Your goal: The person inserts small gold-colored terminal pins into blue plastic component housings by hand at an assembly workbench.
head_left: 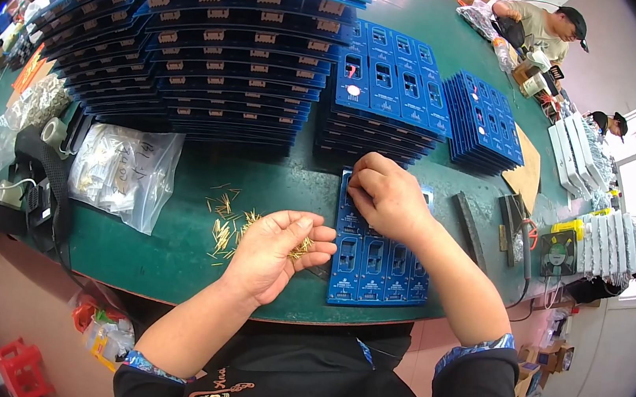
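My left hand [265, 254] is turned palm up with its fingers curled, cupping several thin brass pins [299, 251]. On the green table beside it lies a loose scatter of the same brass pins [221, 236]. A blue circuit board panel [368, 293], divided into repeated sections with cutouts, lies flat in front of me. Over the panel's far part, my right hand [389, 199] is closed in a pinch, its fingertips down at the board's far left. Whatever sits between those fingertips is hidden by the hand, which also covers part of the panel.
Tall stacks of blue circuit boards [232, 53] rise behind my hands; lower stacks [387, 88] [482, 123] stand farther right. A plastic bag of white parts [124, 175] lies left. Dark bars [471, 229], a small fan [560, 252] and white trays [577, 155] are right. Another person [545, 32] sits far right.
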{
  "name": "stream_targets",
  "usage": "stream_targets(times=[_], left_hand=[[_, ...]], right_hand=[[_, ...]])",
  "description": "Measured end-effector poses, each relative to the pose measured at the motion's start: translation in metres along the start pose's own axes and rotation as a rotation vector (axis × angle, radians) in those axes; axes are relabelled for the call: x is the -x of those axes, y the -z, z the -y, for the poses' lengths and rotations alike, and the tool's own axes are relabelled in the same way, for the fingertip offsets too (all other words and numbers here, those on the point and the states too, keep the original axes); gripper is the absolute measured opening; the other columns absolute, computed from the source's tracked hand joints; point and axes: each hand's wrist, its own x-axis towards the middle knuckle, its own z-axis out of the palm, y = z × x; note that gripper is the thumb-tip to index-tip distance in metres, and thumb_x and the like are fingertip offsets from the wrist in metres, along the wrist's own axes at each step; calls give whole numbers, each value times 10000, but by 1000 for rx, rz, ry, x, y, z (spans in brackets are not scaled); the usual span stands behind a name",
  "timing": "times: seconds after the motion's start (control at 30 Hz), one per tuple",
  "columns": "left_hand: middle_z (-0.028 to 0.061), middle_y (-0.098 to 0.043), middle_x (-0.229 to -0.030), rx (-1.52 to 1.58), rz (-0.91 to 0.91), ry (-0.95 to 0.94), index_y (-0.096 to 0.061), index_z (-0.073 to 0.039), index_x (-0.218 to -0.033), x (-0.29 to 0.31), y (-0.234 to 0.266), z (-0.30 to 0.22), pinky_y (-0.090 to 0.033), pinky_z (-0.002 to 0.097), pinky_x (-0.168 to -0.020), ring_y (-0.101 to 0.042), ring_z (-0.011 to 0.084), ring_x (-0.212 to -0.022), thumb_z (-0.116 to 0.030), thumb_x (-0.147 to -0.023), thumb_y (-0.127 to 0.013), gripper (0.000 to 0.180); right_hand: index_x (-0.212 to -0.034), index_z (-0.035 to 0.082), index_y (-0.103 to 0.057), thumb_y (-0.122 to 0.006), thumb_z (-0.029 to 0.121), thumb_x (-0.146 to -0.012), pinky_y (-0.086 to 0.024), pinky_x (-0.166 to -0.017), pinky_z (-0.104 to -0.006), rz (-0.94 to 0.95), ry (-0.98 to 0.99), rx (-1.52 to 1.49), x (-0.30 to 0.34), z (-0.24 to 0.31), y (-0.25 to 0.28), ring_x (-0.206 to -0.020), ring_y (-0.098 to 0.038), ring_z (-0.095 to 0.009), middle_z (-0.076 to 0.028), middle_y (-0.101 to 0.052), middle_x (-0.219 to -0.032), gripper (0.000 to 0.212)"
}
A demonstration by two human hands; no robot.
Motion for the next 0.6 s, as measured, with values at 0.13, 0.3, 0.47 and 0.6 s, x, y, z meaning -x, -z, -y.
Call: stream_targets(times=[0.13, 0.3, 0.47, 0.6], left_hand=[[176, -652, -1019, -10, 16, 33, -546, 35, -1102, 0, -2, -2, -575, 327, -778, -670, 229, -882, -207, -997, -493, 269], [225, -640, -1046, 89, 37, 33, -527, 77, -1127, 0, 1, -4, -571, 361, -808, -670, 269, -908, -186, -1002, -425, 309], [259, -625, -1078, 134, 65, 35, -512, 103, -1148, 0, 1, -4, -561, 386, -839, -664, 302, -937, -136, -977, -389, 319], [238, -629, -1078, 14, 68, 49, -515, 85, -1157, 1, -4, -3, -561, 374, -833, -660, 287, -948, -155, -995, -419, 305]], right_hand=[[-799, 44, -644, -683, 89, -766, -512, -730, -373, -3, 48, 93, 2, 0, -1, -875, -610, -281, -74, -605, -935, 68], [-825, 48, -677, -656, 126, -789, -511, -761, -369, -27, 14, 93, 8, 4, 2, -900, -603, -261, -64, -607, -937, 89], [-901, 46, -693, -657, 127, -804, -516, -740, -381, -11, 71, 143, 16, 6, 3, -885, -610, -267, -74, -613, -925, 131], [-931, 39, -692, -656, 123, -810, -515, -737, -383, -112, 41, -35, 14, 20, 8, -875, -619, -281, -93, -617, -927, 152]])
